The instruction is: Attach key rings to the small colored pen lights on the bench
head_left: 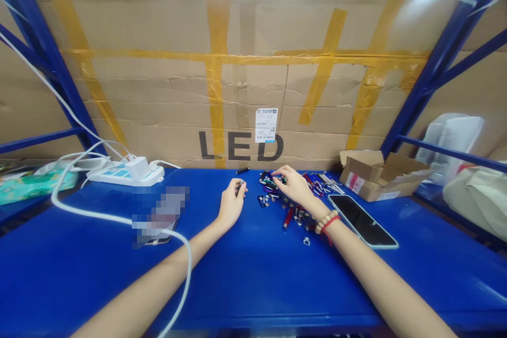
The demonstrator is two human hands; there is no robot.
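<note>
Head view: your left hand [232, 203] pinches a small dark piece [238, 186] between thumb and fingers, over the middle of the tabletop [237, 285]; the grip hides most of it, probably because so small a part needs a fingertip hold. Your right hand [293, 185] reaches towards the tabletop's far edge, fingers curved down over the coloured clips [270, 188]; you can't tell from here whether they grasp one. The bent fingers suit picking among crowded parts. A red tube [288, 218] and a silvery ring [306, 241] lie nearer you, loose, while a dark cylinder [242, 170] lies apart near the far edge. This scatter probably keeps parts within your reach. The phone [364, 222] and cardboard carton [380, 174] sit towards the right edge, seemingly leaving you elbow room.
</note>
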